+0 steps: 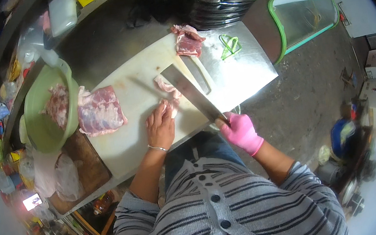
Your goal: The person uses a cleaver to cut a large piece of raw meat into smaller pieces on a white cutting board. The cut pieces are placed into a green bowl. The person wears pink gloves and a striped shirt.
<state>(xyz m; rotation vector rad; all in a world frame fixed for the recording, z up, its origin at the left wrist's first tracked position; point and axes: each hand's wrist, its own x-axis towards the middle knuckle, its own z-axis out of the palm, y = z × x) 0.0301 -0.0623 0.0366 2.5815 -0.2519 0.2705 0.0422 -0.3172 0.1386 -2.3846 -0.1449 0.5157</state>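
Note:
My bare left hand point(161, 128) presses on a strip of raw meat point(168, 87) lying on the white cutting board point(136, 139). In its pink glove, my right hand point(241, 132) grips a large cleaver point(193, 93); the long blade points up and left across the board, just right of the strip. A slab of raw ribs point(100, 110) rests at the board's left part. Another raw meat piece point(188, 40) lies at the far end by the board's handle slot. Cut meat pieces point(58, 105) sit in a green plastic basin point(33, 122) on the left.
Stacked clear plastic lids or trays point(225, 2) stand behind the steel table point(241, 36), which holds a green strap point(230, 46). Beside the basin are plastic bags point(67, 177) over a brown wooden board point(88, 158). A lit phone screen point(32, 202) shows at lower left.

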